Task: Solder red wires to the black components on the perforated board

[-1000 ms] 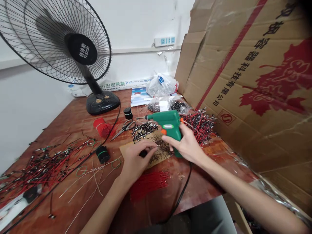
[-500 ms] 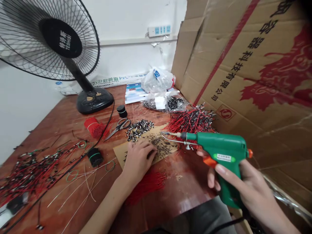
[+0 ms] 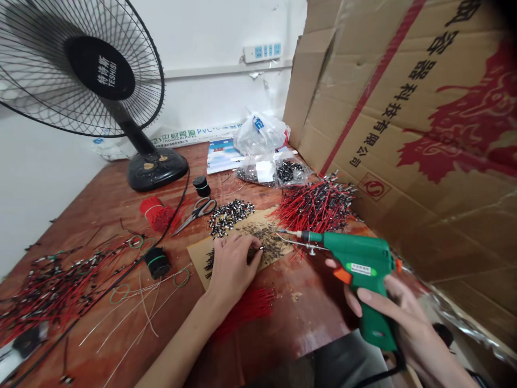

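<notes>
The left hand [image 3: 232,269] lay on a brown card [image 3: 200,258] with its fingers bent; I could not tell if they held anything. The right hand [image 3: 388,315] gripped a green soldering gun [image 3: 359,256], now lower than before, its tip near the red wires [image 3: 315,207].

fan hub [image 3: 99,70]: "TESHISI" plus Chinese characters | cardboard carton [image 3: 388,134]: "科技有限公司" in black, red logo stamp | printed strip [image 3: 197,136] behind desk [image 3: 121,215]: "中财管道 PVC" | green soldering gun [image 3: 361,258]: white label [image 3: 361,269] too small to read
</notes>
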`<action>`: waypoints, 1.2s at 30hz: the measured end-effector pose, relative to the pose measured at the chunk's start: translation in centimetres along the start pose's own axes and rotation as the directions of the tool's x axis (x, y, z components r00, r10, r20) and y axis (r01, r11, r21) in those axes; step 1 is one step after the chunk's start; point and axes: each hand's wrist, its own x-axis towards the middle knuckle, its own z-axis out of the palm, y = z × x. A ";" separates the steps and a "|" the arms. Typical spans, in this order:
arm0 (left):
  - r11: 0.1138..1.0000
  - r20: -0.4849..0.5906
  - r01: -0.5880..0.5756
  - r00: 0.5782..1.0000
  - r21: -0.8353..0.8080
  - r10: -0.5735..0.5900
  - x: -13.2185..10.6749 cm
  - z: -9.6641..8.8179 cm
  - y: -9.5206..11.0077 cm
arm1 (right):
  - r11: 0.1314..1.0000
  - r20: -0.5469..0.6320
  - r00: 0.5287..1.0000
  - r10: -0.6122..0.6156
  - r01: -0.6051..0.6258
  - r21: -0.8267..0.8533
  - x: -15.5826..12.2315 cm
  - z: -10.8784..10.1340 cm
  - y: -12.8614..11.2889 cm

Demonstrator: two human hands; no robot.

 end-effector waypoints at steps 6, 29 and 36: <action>0.999 -0.008 0.042 0.999 -0.033 -0.042 -0.1 0.2 0.1 | 0.974 0.039 0.998 0.053 -0.061 0.218 -0.2 0.9 -0.3; 0.917 0.227 -0.115 0.973 0.382 0.027 -1.8 -5.0 -2.8 | 0.985 0.157 0.979 0.127 -0.143 0.097 0.5 2.5 1.7; 0.915 0.188 -0.123 0.981 0.384 0.053 -1.8 -4.7 -3.0 | 0.989 0.155 0.982 0.112 -0.125 0.078 0.4 2.7 1.4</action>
